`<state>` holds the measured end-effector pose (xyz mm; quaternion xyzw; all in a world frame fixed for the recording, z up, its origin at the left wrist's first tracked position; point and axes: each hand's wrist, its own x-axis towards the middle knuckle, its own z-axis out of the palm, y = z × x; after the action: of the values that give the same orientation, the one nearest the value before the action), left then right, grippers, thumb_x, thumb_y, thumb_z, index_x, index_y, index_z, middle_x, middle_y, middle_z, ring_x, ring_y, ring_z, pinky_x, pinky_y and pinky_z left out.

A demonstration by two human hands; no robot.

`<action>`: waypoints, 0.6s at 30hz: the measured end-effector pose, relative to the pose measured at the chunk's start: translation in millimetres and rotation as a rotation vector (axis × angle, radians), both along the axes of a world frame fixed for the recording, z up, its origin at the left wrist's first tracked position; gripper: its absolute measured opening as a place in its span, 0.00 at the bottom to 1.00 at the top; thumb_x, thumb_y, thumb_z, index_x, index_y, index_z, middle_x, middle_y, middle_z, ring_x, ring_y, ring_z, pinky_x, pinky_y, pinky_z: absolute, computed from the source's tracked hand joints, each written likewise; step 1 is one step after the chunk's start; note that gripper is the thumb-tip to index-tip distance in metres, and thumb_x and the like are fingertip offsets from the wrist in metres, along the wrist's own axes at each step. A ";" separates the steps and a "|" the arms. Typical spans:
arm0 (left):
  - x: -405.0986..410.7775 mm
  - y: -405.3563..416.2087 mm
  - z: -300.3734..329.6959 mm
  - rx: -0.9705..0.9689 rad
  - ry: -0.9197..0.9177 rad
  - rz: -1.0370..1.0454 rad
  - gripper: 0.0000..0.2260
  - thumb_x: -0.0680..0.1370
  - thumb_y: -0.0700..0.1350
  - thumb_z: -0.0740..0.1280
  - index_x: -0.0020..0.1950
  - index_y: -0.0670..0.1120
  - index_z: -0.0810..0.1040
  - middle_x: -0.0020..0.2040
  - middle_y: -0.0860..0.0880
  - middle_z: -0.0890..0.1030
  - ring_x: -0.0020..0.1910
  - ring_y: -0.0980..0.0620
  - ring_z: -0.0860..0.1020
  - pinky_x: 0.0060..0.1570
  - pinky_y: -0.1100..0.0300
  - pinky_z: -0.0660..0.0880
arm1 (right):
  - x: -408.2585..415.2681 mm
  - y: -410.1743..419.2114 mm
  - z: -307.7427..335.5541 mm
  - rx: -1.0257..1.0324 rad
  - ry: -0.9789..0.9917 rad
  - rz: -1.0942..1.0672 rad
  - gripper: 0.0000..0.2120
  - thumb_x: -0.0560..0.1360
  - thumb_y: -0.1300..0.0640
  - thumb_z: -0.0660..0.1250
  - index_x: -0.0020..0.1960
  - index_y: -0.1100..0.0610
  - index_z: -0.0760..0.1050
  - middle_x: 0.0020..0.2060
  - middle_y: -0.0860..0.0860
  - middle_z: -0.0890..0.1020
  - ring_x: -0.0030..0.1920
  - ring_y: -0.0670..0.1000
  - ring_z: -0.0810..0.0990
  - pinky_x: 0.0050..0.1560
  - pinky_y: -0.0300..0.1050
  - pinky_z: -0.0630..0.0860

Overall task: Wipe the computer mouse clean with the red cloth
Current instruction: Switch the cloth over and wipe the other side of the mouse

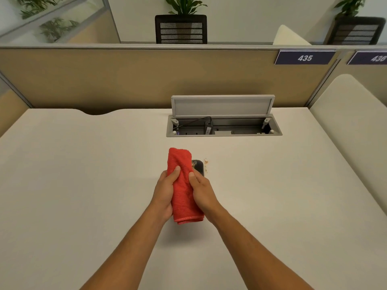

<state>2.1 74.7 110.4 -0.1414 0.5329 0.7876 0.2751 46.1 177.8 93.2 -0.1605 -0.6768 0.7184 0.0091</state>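
Both hands, left hand (165,189) and right hand (202,190), grip red cloth (181,185) over mouse (199,166).

- We count two hands: left hand (165,191), right hand (202,190).
- One red cloth (182,185).
- One computer mouse (199,167) (mostly hidden behind the cloth).
- One desk (83,174), one open cable hatch (223,124).
- Two number plates: 435 (305,57), second plate (370,58) (cut off).
- Two mesh chair backs: middle (181,29), right (356,31).
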 end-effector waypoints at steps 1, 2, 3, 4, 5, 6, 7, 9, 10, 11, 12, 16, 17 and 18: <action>-0.5 -0.9 0.4 0.014 0.002 -0.020 0.16 0.79 0.48 0.68 0.64 0.43 0.74 0.56 0.40 0.83 0.55 0.41 0.82 0.52 0.47 0.79 | -0.8 0.0 0.8 0.039 0.039 0.004 0.16 0.84 0.54 0.52 0.67 0.48 0.74 0.57 0.47 0.82 0.57 0.47 0.81 0.59 0.44 0.77; -0.8 -2.0 1.4 0.028 0.001 -0.042 0.16 0.79 0.48 0.67 0.65 0.44 0.74 0.57 0.40 0.83 0.55 0.41 0.82 0.53 0.46 0.79 | -2.3 0.5 0.1 0.094 0.077 0.007 0.16 0.84 0.54 0.52 0.67 0.49 0.73 0.59 0.48 0.80 0.58 0.48 0.80 0.61 0.46 0.76; -1.2 -2.9 2.0 0.041 -0.003 -0.064 0.16 0.79 0.48 0.67 0.65 0.45 0.73 0.57 0.41 0.83 0.56 0.41 0.82 0.53 0.46 0.79 | -4.6 1.0 -4.1 0.151 0.105 0.010 0.16 0.84 0.53 0.52 0.68 0.49 0.73 0.60 0.49 0.79 0.60 0.49 0.78 0.63 0.50 0.75; -1.8 -3.7 2.9 0.052 -0.007 -0.086 0.17 0.78 0.48 0.67 0.65 0.46 0.73 0.58 0.41 0.83 0.56 0.41 0.82 0.53 0.46 0.79 | -6.8 1.4 -9.5 0.215 0.111 0.016 0.17 0.83 0.50 0.52 0.69 0.47 0.71 0.62 0.49 0.78 0.63 0.50 0.76 0.65 0.54 0.73; -2.6 -4.5 3.2 0.058 -0.007 -0.108 0.17 0.78 0.48 0.67 0.66 0.46 0.73 0.58 0.41 0.82 0.56 0.41 0.82 0.53 0.46 0.79 | -10.0 2.5 -18.9 0.275 0.103 0.029 0.19 0.82 0.45 0.52 0.70 0.45 0.69 0.66 0.49 0.75 0.66 0.51 0.73 0.67 0.57 0.70; -3.4 -5.2 3.6 0.059 -0.005 -0.125 0.17 0.78 0.48 0.67 0.66 0.46 0.73 0.58 0.41 0.82 0.57 0.41 0.81 0.53 0.46 0.79 | -13.7 4.7 -30.5 0.338 0.082 0.045 0.21 0.81 0.40 0.50 0.72 0.43 0.66 0.69 0.49 0.72 0.70 0.53 0.69 0.69 0.60 0.66; -4.7 -6.1 2.9 0.050 -0.001 -0.137 0.17 0.78 0.48 0.67 0.66 0.46 0.74 0.58 0.40 0.82 0.56 0.41 0.81 0.53 0.46 0.79 | -17.1 7.7 -39.7 0.400 0.064 0.059 0.24 0.81 0.37 0.49 0.73 0.41 0.64 0.71 0.49 0.70 0.72 0.54 0.67 0.70 0.62 0.64; -7.6 -6.9 1.2 0.016 0.007 -0.135 0.17 0.78 0.48 0.67 0.65 0.46 0.74 0.57 0.41 0.82 0.54 0.41 0.82 0.49 0.47 0.79 | -19.0 13.3 -41.4 0.508 0.091 0.067 0.23 0.81 0.38 0.47 0.72 0.43 0.66 0.68 0.49 0.72 0.69 0.56 0.69 0.68 0.61 0.65; -9.0 -7.0 0.9 -0.006 0.013 -0.126 0.17 0.77 0.48 0.68 0.65 0.46 0.74 0.55 0.41 0.83 0.51 0.42 0.83 0.47 0.48 0.80 | -17.2 15.6 -36.0 0.541 0.135 0.056 0.21 0.82 0.41 0.48 0.67 0.47 0.71 0.62 0.50 0.76 0.63 0.56 0.73 0.64 0.60 0.69; -10.9 -6.8 0.0 -0.030 0.023 -0.116 0.16 0.77 0.48 0.68 0.64 0.45 0.75 0.53 0.41 0.83 0.48 0.43 0.83 0.43 0.50 0.80 | -15.4 19.1 -33.6 0.548 0.177 0.029 0.19 0.83 0.45 0.49 0.61 0.52 0.73 0.54 0.52 0.78 0.57 0.56 0.75 0.58 0.59 0.71; -12.9 -6.7 -0.5 -0.054 0.032 -0.105 0.16 0.77 0.48 0.68 0.63 0.45 0.75 0.52 0.41 0.83 0.45 0.44 0.83 0.40 0.51 0.79 | -13.1 23.0 -32.7 0.534 0.203 -0.005 0.18 0.83 0.48 0.50 0.58 0.57 0.74 0.51 0.52 0.79 0.53 0.55 0.76 0.56 0.57 0.72; -21.7 -6.3 -2.8 -0.125 0.042 -0.050 0.16 0.77 0.47 0.70 0.61 0.43 0.74 0.51 0.38 0.83 0.41 0.42 0.84 0.35 0.52 0.79 | -4.2 45.4 -51.2 0.621 0.118 -0.116 0.20 0.82 0.53 0.54 0.72 0.53 0.68 0.71 0.49 0.71 0.70 0.44 0.67 0.72 0.41 0.60; -23.9 -6.3 -4.1 -0.148 0.039 -0.035 0.16 0.77 0.46 0.70 0.61 0.42 0.74 0.51 0.37 0.83 0.40 0.41 0.84 0.34 0.52 0.79 | -4.4 50.6 -57.9 0.670 0.102 -0.096 0.21 0.82 0.53 0.54 0.74 0.53 0.65 0.73 0.49 0.68 0.72 0.44 0.64 0.73 0.43 0.59; -25.4 -5.9 -4.4 -0.172 0.039 -0.021 0.15 0.77 0.46 0.71 0.60 0.42 0.73 0.51 0.37 0.83 0.39 0.41 0.83 0.33 0.52 0.79 | -5.5 54.7 -63.9 0.722 0.088 -0.066 0.23 0.81 0.52 0.53 0.76 0.53 0.63 0.74 0.48 0.66 0.74 0.45 0.62 0.75 0.45 0.57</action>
<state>-23.3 68.8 106.0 -0.1436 0.6052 0.7388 0.2596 40.6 232.4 29.3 -0.1376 -0.8803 0.4386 0.1177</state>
